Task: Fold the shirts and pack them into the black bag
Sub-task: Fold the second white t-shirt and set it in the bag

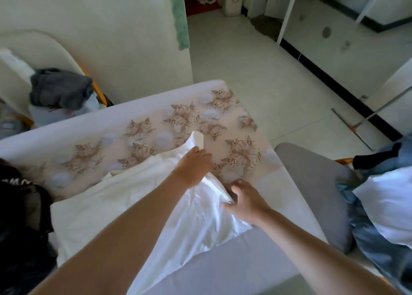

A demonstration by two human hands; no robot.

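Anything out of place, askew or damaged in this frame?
Nothing spilled or damaged. The white shirt lies rumpled on the table, not yet folded. A grey garment sits crumpled in a heap at upper left, and a long-handled squeegee rests on the floor at right.

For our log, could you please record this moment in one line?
stage: folding | left hand: grips white fabric shirt | right hand: grips shirt edge | black fabric bag: at left
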